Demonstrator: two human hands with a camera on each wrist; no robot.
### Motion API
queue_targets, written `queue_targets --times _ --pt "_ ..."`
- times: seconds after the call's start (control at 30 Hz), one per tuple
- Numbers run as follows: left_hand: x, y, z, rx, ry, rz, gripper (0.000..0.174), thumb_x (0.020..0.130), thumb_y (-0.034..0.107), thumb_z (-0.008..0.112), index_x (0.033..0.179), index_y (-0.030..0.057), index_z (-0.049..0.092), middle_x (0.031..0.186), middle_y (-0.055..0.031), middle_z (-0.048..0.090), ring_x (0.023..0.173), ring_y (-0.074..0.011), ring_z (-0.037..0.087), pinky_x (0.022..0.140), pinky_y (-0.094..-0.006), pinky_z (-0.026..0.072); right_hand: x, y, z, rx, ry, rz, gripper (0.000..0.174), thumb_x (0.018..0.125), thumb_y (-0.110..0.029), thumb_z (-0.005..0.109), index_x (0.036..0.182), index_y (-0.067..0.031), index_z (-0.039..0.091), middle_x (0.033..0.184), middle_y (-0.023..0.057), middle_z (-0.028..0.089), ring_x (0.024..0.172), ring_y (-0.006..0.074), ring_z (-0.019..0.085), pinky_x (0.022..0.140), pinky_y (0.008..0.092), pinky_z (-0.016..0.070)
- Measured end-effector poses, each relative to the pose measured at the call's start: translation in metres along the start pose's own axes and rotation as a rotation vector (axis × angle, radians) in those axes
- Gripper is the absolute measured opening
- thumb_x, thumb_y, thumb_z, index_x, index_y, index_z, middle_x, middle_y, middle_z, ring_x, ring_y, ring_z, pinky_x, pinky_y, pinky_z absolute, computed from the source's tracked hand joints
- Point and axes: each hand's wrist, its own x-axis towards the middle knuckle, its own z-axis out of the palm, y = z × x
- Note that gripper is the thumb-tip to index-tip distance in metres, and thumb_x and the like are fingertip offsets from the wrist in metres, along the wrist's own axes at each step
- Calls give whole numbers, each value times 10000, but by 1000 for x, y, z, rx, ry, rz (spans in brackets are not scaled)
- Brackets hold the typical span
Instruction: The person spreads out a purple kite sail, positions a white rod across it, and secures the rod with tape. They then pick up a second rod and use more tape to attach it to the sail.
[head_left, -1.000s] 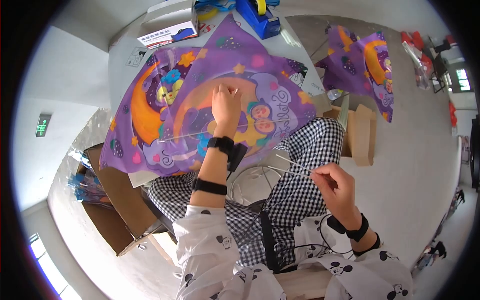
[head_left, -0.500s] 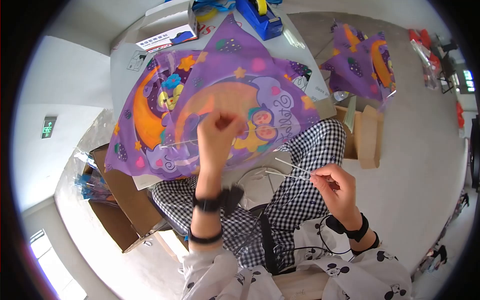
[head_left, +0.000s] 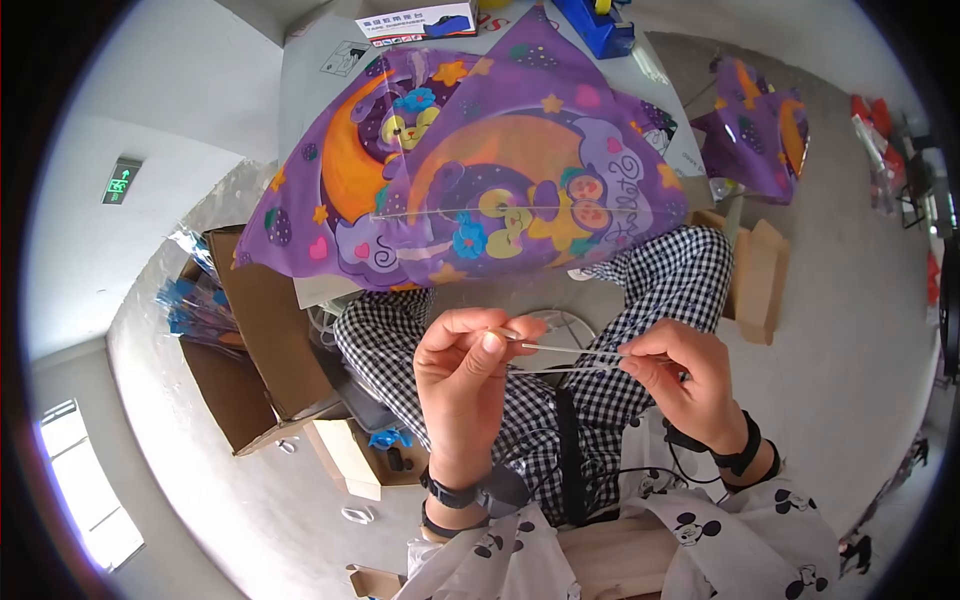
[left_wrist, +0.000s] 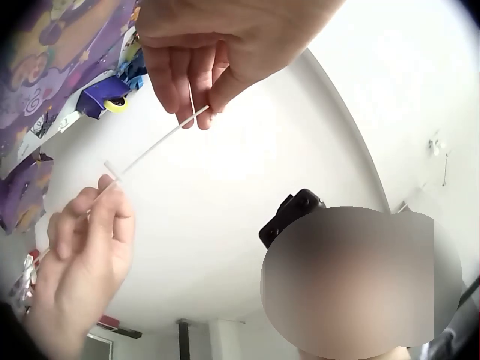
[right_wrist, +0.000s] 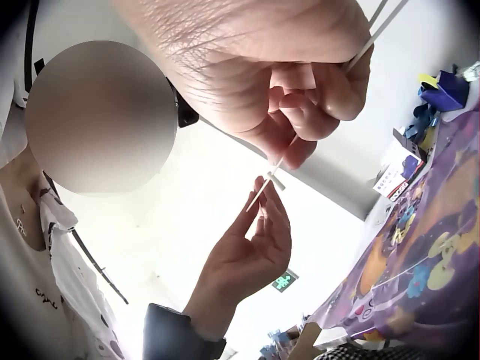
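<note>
My right hand (head_left: 690, 380) pinches thin white rods (head_left: 575, 350) between thumb and fingers, their ends pointing toward the left hand. My left hand (head_left: 460, 390) has thumb and forefinger pinched together on a small white piece (head_left: 508, 334), right beside the rod ends. Both hands are over the lap. In the left wrist view, one rod (left_wrist: 161, 142) reaches from the right hand (left_wrist: 90, 240) to the fingertips of the left hand (left_wrist: 225, 37). Beyond the hands, purple kite-shaped sheets (head_left: 545, 130) with moon and rabbit prints overlap on the table, a thin rod lying across them.
At the back of the table stand a tape dispenser box (head_left: 418, 24) and a blue tape dispenser (head_left: 600, 28). Open cardboard boxes flank the lap, one left (head_left: 275, 330) and one right (head_left: 762, 280). Another purple printed sheet (head_left: 755, 130) hangs at the right.
My left hand has come back from over the purple sheet to the rods above the lap. The right hand keeps its hold on the rods. The head view has shifted.
</note>
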Motion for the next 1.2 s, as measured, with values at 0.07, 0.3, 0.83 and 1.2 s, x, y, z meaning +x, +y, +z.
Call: queue_targets --times 0.07,0.3,0.83,1.2 --pt "-6 2 3 99 21 48 128 930 25 628 1049 -15 653 1005 -192 721 977 -297 707 845 -356 577 -3 -5 2 -12 0 -11 98 850 -40 737 913 -42 662 730 25 623 453 59 384 423 246 264" --pt "-22 5 7 253 32 179 84 906 -14 646 981 -40 669 991 -209 716 973 -327 705 778 -353 598 -14 -17 5 -49 10 -20 95 860 -35 724 922 -50 654 748 21 631 458 66 394 425 249 268" --pt "-29 5 5 395 33 328 113 909 -43 629 1008 -64 681 1017 -218 710 930 -330 716 757 -368 626 -17 -25 6 -127 19 -53 122 845 -28 737 915 -65 645 728 16 621 463 72 395 424 248 272" --pt "-27 1 6 677 72 495 116 890 -57 644 992 -49 699 982 -203 722 880 -304 727 720 -325 616 -14 -27 6 -186 21 -63 129 836 -18 742 898 -58 636 699 23 597 472 105 443 430 262 310"
